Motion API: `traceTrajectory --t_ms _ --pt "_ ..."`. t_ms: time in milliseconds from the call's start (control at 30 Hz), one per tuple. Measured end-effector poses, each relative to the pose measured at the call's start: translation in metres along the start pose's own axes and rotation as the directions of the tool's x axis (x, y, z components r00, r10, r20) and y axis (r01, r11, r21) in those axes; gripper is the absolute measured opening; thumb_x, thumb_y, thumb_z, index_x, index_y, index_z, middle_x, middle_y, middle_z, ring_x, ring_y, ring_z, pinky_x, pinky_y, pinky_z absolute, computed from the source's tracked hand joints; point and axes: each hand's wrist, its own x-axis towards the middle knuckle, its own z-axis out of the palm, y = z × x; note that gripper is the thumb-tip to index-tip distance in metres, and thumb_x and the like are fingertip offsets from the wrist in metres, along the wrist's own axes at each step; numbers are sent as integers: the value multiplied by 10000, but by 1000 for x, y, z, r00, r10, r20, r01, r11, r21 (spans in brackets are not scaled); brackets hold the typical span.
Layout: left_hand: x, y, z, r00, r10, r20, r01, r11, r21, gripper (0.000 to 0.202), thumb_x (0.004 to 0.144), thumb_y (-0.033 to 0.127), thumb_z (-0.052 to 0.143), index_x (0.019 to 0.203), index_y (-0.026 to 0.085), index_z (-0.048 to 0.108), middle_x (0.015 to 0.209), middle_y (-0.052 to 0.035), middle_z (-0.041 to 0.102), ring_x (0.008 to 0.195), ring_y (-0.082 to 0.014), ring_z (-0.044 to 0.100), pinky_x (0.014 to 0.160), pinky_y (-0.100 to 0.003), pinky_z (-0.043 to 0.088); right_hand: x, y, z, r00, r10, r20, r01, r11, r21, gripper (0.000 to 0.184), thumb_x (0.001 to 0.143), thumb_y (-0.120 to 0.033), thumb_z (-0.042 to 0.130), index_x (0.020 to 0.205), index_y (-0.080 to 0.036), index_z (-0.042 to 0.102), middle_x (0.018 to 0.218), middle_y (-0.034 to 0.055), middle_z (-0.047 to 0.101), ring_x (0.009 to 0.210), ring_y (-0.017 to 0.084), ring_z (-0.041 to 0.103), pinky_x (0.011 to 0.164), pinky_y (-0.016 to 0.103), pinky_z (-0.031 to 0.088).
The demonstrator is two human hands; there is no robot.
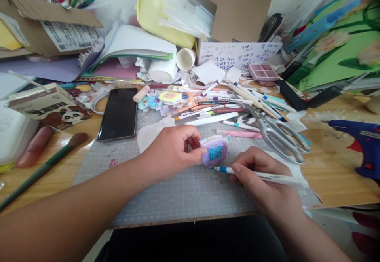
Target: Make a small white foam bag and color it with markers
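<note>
Between the thumb and fingers of my left hand [178, 149] is a small rounded purple craft piece [214, 151] with a blue square in its middle. My right hand [261, 171] grips a white marker [267, 175] with a blue tip end. That tip points left, close to the lower edge of the purple piece; whether it touches I cannot tell. Both hands are over a grey cutting mat [178, 198]. A white paper piece [154, 133] lies just behind my left hand.
Many loose markers [212, 118] are heaped behind my hands, with large scissors [276, 131] at their right. A black phone [118, 113] lies left. A blue glue gun [359, 143] is at far right, a drink carton [50, 105] and green-handled brush [44, 167] at left.
</note>
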Motion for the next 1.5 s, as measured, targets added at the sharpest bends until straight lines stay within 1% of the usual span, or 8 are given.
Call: traceTrajectory --t_ms 233,367,567,800,1000,1267,1500 --pt "0 1 0 1000 2 -6 -2 1000 4 132 743 327 639 722 203 600 580 61 520 535 -102 463 495 -213 355 0 -1 0 1000 12 -1 -12 1000 1 183 788 -214 582 613 -217 529 551 -21 570 510 132 470 471 262 331" --pt "0 1 -1 1000 -3 7 3 1000 -16 144 748 337 639 730 200 597 588 59 527 541 -104 468 497 -211 357 1 -1 -1 999 37 1 -37 998 49 201 802 -230 573 608 -217 518 542 -22 562 492 128 454 468 263 330" --pt "0 1 -1 1000 1 -6 -1 1000 14 142 748 329 638 721 196 600 594 58 529 544 -101 470 496 -208 359 1 -1 -1 1000 27 -2 -26 1000 17 186 802 -218 566 621 -219 524 556 -19 575 514 134 470 479 266 333" --pt "0 -1 0 1000 0 -9 0 1000 -5 148 745 336 642 726 193 604 564 68 510 516 -91 450 477 -198 349 1 -2 0 998 35 -43 -33 998 45 190 795 -226 572 610 -219 525 542 -33 569 506 122 470 490 255 343" --pt "1 -1 0 1000 6 -4 -6 1000 -9 141 743 327 643 729 191 607 574 67 521 522 -87 456 483 -194 355 1 -1 1 998 39 -54 -35 997 62 194 788 -228 584 604 -218 524 533 -34 568 497 121 471 489 256 342" --pt "1 -1 -1 1000 13 -12 -13 1000 -11 149 742 335 646 732 191 607 579 64 523 525 -90 458 484 -195 355 1 -1 1 999 26 -42 -24 998 50 194 793 -237 578 606 -219 529 532 -38 560 499 118 461 489 254 338" --pt "1 -1 0 999 32 -14 -32 999 19 133 740 314 644 713 192 598 573 71 517 523 -84 456 486 -193 353 2 -1 0 999 32 -14 -32 999 32 190 791 -231 570 607 -216 527 543 -32 563 501 118 449 475 253 328"
